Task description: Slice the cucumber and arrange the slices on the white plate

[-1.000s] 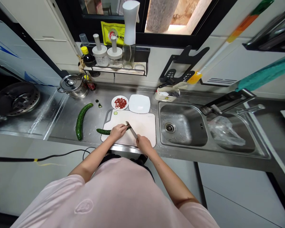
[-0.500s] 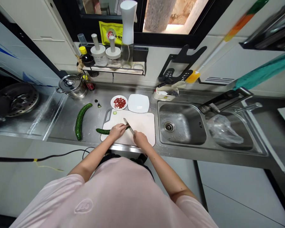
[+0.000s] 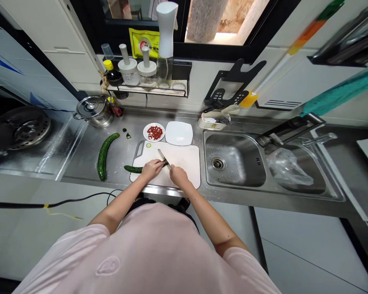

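Stainless-steel table (image 3: 79,155) is running under a kitchen window. Nearest, right hand (image 3: 179,176) is gripping the kitchen knife (image 3: 163,155) by its handle, blade slanting away and leftward. Left hand (image 3: 152,168) is pressing down on the cut cucumber (image 3: 133,169), which is lying across the white cutting board (image 3: 187,159), tail poking past the left edge. Blade is sitting right beside the left fingertips; can't tell if it's touching cucumber. Risk: fingers could get nicked if they aren't curled back, or if the curved cucumber rolls under a light hold. Whole cucumber (image 3: 106,157) is lying left of the board, well apart. Further back, one cucumber slice (image 3: 149,145) is resting near the board's far edge; beyond, chopped red pieces (image 3: 154,132) are filling a small plate (image 3: 145,132) beside a white square plate (image 3: 179,133).
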Demonstrator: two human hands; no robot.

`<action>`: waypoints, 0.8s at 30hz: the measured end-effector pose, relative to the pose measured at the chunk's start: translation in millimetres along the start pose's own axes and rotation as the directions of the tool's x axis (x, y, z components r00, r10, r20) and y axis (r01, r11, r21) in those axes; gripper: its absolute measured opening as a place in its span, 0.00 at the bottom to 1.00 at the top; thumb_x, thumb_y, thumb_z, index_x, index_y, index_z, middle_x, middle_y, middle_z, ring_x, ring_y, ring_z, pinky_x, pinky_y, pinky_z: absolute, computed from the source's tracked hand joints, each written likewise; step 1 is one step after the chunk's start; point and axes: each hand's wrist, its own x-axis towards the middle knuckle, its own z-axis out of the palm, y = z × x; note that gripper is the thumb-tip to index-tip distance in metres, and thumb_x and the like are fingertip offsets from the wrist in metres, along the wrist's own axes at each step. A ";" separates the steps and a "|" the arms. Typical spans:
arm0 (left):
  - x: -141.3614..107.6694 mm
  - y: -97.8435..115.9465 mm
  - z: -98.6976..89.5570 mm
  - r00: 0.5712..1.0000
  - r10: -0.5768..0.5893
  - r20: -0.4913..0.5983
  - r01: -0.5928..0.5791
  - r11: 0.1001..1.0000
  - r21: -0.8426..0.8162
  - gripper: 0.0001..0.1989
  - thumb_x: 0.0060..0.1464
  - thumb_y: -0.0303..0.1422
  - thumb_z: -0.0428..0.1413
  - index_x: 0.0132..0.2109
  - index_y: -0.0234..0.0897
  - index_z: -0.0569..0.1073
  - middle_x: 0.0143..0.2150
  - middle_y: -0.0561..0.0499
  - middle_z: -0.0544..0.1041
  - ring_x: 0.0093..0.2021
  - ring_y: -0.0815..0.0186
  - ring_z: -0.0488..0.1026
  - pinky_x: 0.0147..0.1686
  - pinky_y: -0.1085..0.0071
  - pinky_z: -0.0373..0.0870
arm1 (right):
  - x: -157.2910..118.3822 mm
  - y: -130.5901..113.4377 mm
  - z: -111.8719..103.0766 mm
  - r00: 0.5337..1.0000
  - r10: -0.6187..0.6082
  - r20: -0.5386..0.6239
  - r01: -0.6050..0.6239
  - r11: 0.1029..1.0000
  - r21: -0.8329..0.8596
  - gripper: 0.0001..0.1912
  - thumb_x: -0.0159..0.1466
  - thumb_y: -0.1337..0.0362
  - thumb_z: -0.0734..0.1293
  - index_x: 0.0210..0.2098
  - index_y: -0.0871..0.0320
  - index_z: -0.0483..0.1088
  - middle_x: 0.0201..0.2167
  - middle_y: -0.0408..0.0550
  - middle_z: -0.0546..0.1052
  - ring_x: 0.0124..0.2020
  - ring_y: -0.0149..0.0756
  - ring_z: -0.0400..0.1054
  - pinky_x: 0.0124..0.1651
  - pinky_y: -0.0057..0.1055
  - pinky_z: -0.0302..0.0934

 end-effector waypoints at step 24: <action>0.4 -0.4 0.0 1.000 -0.003 -0.002 0.003 1.000 0.008 0.15 0.61 0.34 0.47 0.51 0.44 0.73 0.43 0.48 0.74 0.43 0.67 0.71 0.45 0.70 0.68 | 10.0 -3.8 5.5 1.000 -0.005 -0.018 0.005 1.000 -0.014 0.14 0.67 0.68 0.52 0.49 0.61 0.62 0.40 0.56 0.75 0.42 0.42 0.70 0.41 0.32 0.58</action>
